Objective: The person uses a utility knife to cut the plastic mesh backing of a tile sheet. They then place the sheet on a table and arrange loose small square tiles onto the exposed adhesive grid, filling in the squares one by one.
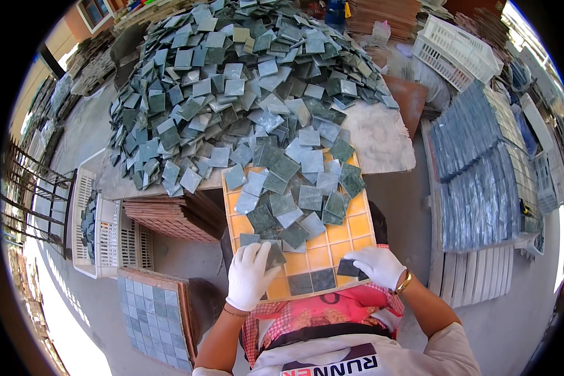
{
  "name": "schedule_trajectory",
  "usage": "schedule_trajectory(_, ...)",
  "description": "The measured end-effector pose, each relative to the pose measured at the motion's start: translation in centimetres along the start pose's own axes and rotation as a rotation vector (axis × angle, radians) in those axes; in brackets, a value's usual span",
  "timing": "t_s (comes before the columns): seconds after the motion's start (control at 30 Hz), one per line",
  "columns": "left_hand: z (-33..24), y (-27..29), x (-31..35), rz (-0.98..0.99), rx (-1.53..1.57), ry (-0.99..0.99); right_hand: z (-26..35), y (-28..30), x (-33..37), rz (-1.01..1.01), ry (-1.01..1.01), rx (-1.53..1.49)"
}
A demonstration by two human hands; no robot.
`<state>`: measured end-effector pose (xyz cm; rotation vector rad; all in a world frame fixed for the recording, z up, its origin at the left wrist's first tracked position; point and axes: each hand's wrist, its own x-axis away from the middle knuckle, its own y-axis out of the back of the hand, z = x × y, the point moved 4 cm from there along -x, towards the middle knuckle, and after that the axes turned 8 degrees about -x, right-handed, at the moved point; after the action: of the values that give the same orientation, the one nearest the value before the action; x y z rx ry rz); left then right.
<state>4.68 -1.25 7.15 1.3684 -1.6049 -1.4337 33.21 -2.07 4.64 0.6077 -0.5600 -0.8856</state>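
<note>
heap of grey-green tiles (pixel 225 88), the largest element, covers most of the worktop (pixel 379 135) before you and, by judgement, remains to be sorted. the orange gridded tray (pixel 358 224) rests on your lap, its upper part strewn with loose tiles (pixel 284 203); filling appears early, for at least two dark tiles (pixel 300 284) sit side by side along its near edge while many cells show bare. a tiled panel (pixel 153 316) at lower left looks complete across its visible face. your gloved left hand (pixel 247 276) pinches a grey-green tile (pixel 275 257) over the tray; your gloved right hand (pixel 379 266) grasps a dark tile (pixel 348 268) near its right side. bold lettering (pixel 332 365) crosses your shirt (pixel 435 348); no label is legible on the tiles.
</note>
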Motion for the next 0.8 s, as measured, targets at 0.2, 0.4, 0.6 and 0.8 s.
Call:
schedule_trajectory(0.2,0.3,0.8,4.3,0.154,0.045,-0.06,0.8,-1.1,-0.3,-0.011,-0.001,0.037)
schedule_trajectory(0.4,0.2,-0.5,6.2,0.204,0.025,-0.074,1.3,-2.5,1.2,0.058,-0.04,0.107)
schedule_trajectory(0.6,-0.5,-1.5,6.5,0.238,0.088,-0.125,2.9,-0.9,-0.6,-0.044,0.055,0.035)
schedule_trajectory(0.8,-1.6,-1.3,5.6,0.277,0.119,-0.03,7.1,-1.7,-6.6,-0.392,0.151,0.083)
